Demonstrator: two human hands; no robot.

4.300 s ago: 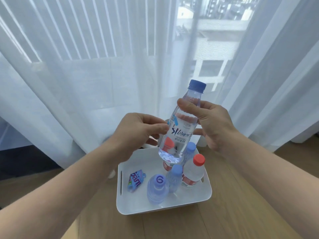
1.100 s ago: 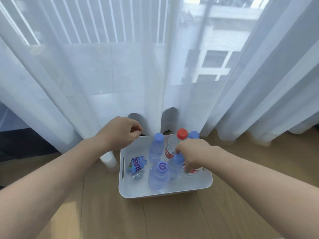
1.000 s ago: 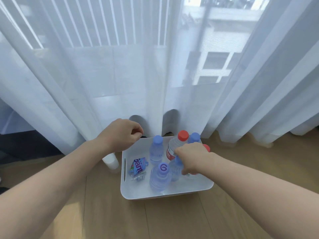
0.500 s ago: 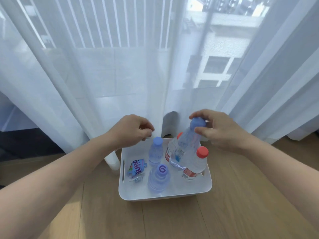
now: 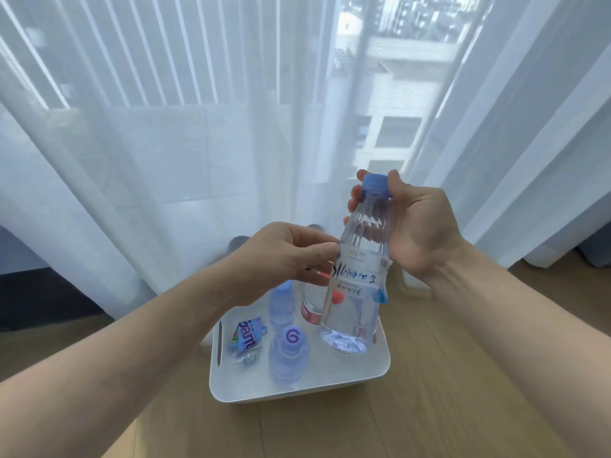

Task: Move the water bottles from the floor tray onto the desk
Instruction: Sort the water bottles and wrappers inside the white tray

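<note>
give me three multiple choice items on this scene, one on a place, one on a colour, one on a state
1. Where does the white tray sit?
A. on the wood floor
B. on a desk
C. on a chair

2. What colour is the cap of the lifted bottle?
A. red
B. blue
C. green

3. How is the lifted bottle held?
A. lying in the tray
B. left hand alone
C. right hand at the cap, left hand touching its side

Answers: 1 A, floorboards surround the tray; 2 B, blue cap between the fingers; 3 C, both hands meet the bottle above the tray.
</note>
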